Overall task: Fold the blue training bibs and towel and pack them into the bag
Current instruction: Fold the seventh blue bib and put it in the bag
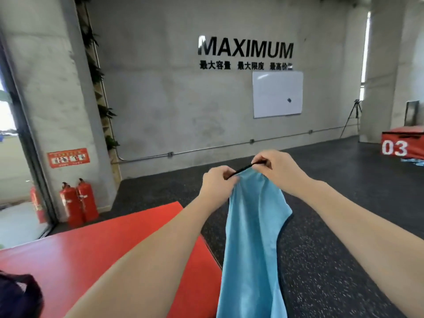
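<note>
A blue training bib [251, 237] with dark trim hangs in the air in front of me, reaching down past the bottom of the frame. My left hand [218, 180] and my right hand [273, 165] both pinch its dark top edge, stretched between them, arms held out. A dark bag [18, 294] shows partly at the bottom left corner, on the red mat [103, 246]. More blue cloth [414, 161] lies on the floor at the far right, under a red box.
A red box [403, 145] marked 03 stands at the right edge. Fire extinguishers [78, 203] stand by the concrete pillar at left. A whiteboard [277, 95] hangs on the far wall, a tripod [354, 115] beside it. Dark speckled floor [321, 260] lies below the bib.
</note>
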Available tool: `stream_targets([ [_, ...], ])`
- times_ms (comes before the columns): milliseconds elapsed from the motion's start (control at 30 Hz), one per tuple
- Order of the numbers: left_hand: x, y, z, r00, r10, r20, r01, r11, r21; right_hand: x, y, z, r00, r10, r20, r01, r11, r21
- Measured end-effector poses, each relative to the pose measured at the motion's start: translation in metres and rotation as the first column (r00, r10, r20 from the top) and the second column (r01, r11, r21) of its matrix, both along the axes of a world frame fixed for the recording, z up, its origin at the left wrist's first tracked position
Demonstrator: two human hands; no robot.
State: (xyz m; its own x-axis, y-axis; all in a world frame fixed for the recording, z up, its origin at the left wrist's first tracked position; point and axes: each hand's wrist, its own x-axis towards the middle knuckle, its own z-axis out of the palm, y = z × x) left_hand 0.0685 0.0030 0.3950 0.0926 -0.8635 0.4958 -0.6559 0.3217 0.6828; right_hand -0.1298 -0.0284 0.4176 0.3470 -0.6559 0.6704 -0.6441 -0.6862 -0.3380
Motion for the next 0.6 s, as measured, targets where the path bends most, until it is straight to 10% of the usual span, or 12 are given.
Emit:
stream_targets([
  [600, 0.222, 0.127, 0.21, 0.846, 0.521, 0.111, -0.448, 0.809, -0.38, 0.129, 0.038, 0.158, 0.969, 0.132, 0.209, -0.137, 0.991, 0.009],
])
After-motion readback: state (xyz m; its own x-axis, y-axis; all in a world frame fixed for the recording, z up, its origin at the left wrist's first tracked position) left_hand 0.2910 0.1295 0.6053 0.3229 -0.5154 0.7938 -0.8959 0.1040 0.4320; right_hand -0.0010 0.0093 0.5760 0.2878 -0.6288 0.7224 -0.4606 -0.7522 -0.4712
